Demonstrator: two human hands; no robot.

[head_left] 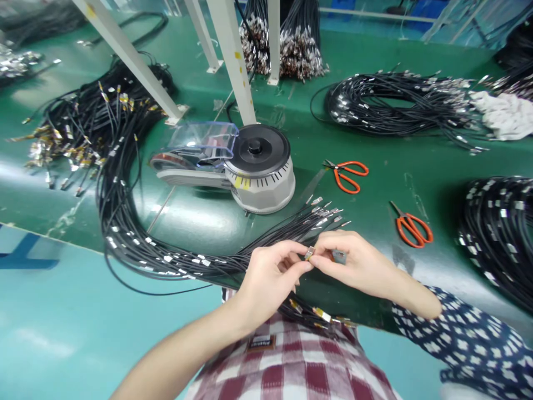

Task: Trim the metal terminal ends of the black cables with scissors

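My left hand is closed, its thumb and forefinger pinching a small metal cable connector. My right hand meets it from the other side, thumb and forefinger tips at the same connector. A small grey block sits in the curl of my right fingers; its kind is unclear. Just beyond my hands lies a bundle of black cables with silver plug ends, sweeping off to the left. Below my hands, near the table edge, more cable ends with yellow tape stick out.
A round tape dispenser stands beyond the cables. Two orange-handled scissors lie right of it. Coiled black cables rest at the back right and far right. White frame legs rise from the green table.
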